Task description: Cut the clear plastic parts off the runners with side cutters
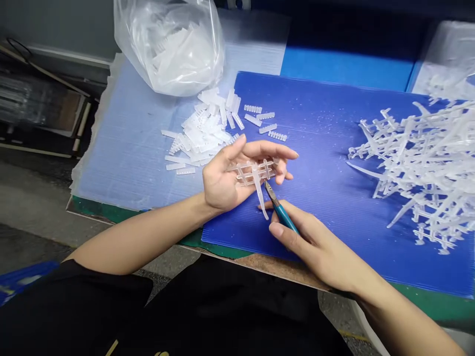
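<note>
A translucent white plastic sprue [257, 173], with a long curved stem hanging down, rests in my left hand [226, 180], palm up and fingers partly curled around it. My right hand [306, 235] is closed on the teal handles of a pair of cutting pliers [282, 215]. The plier tips are at the lower right edge of the sprue, close to the left fingers; whether the jaws touch the plastic I cannot tell. Just beyond the left hand lies a heap of small white toothed strips [208, 128], with several loose strips [265, 116] beside it.
A clear plastic bag [174, 54] holding white pieces stands at the back left. At the right is a large tangled pile of white sprues [426, 168]. A dark blue corrugated sheet [334, 222] covers much of the table, with a pale sheet [122, 143] to its left.
</note>
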The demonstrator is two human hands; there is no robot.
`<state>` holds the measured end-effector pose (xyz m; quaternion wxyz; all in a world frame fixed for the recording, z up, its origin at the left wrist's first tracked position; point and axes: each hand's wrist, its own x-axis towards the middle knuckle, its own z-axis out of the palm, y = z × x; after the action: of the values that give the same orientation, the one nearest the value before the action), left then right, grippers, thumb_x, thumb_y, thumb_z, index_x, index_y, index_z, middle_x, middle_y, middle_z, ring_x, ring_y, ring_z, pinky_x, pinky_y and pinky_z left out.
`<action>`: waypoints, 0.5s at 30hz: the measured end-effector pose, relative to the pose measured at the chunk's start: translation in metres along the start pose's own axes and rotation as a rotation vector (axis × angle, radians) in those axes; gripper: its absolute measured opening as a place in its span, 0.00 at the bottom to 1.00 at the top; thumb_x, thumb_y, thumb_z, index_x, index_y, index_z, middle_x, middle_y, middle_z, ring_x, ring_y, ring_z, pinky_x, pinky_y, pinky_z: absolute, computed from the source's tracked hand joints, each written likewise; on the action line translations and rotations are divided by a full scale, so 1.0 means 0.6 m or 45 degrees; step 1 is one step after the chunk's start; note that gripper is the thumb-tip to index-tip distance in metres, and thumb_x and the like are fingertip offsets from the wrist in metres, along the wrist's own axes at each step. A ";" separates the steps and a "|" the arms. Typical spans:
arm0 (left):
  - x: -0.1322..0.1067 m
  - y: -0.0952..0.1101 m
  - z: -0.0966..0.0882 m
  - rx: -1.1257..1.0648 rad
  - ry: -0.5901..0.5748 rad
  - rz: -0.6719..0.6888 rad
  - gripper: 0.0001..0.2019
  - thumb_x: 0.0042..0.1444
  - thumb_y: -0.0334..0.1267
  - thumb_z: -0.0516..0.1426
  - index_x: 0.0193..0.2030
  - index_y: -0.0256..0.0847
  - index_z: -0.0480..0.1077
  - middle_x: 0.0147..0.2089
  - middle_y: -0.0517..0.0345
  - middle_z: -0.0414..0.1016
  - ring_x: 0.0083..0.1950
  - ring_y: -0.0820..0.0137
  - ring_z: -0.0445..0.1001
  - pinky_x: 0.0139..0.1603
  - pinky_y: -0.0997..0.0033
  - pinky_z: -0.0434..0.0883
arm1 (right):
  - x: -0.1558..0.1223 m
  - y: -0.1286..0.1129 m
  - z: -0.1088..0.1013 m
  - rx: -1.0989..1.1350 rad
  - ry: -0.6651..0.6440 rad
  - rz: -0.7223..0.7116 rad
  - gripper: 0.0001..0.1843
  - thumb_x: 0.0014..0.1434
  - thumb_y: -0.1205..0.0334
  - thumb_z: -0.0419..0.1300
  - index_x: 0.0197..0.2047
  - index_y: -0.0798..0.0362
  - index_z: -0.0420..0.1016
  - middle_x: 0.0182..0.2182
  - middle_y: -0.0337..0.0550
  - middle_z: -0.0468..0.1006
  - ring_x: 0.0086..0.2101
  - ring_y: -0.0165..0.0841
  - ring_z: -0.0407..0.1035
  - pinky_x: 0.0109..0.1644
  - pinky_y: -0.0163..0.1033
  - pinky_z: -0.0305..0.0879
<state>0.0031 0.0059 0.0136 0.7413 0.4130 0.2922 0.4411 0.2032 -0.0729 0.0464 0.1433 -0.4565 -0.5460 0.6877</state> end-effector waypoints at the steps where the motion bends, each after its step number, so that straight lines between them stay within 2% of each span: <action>1: -0.003 -0.001 0.001 0.019 -0.039 -0.002 0.38 0.72 0.66 0.42 0.50 0.40 0.84 0.38 0.49 0.81 0.37 0.64 0.79 0.57 0.49 0.81 | 0.000 -0.001 0.001 -0.014 -0.020 -0.022 0.19 0.76 0.41 0.56 0.57 0.44 0.75 0.43 0.41 0.77 0.44 0.39 0.72 0.53 0.44 0.69; 3: -0.007 -0.003 0.000 0.046 -0.119 0.033 0.34 0.71 0.62 0.45 0.53 0.40 0.84 0.39 0.49 0.81 0.38 0.63 0.79 0.56 0.50 0.81 | -0.002 -0.004 0.003 -0.032 -0.033 -0.035 0.18 0.76 0.41 0.55 0.55 0.44 0.75 0.42 0.41 0.79 0.45 0.41 0.73 0.53 0.45 0.70; 6: -0.014 -0.003 -0.002 0.080 -0.194 0.097 0.28 0.69 0.55 0.49 0.55 0.40 0.84 0.40 0.47 0.81 0.39 0.62 0.79 0.53 0.51 0.81 | -0.006 -0.007 0.006 -0.061 0.011 -0.032 0.18 0.76 0.41 0.55 0.57 0.43 0.75 0.42 0.41 0.81 0.46 0.43 0.75 0.52 0.46 0.71; 11: -0.018 0.002 -0.004 0.200 -0.158 0.101 0.27 0.66 0.55 0.52 0.54 0.41 0.85 0.41 0.46 0.80 0.41 0.59 0.80 0.52 0.48 0.80 | -0.008 -0.006 0.012 -0.096 0.050 -0.040 0.22 0.77 0.39 0.53 0.61 0.42 0.75 0.40 0.42 0.82 0.49 0.47 0.77 0.50 0.48 0.72; 15: -0.017 0.003 -0.006 0.198 -0.197 0.119 0.26 0.66 0.53 0.52 0.53 0.41 0.86 0.41 0.46 0.80 0.42 0.59 0.79 0.52 0.50 0.79 | -0.008 -0.006 0.011 -0.139 0.044 -0.045 0.26 0.77 0.37 0.50 0.66 0.40 0.73 0.38 0.42 0.82 0.47 0.47 0.79 0.46 0.47 0.73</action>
<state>-0.0049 -0.0013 0.0140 0.7059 0.5154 0.2479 0.4180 0.1995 -0.0794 0.0516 0.1396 -0.4658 -0.5881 0.6462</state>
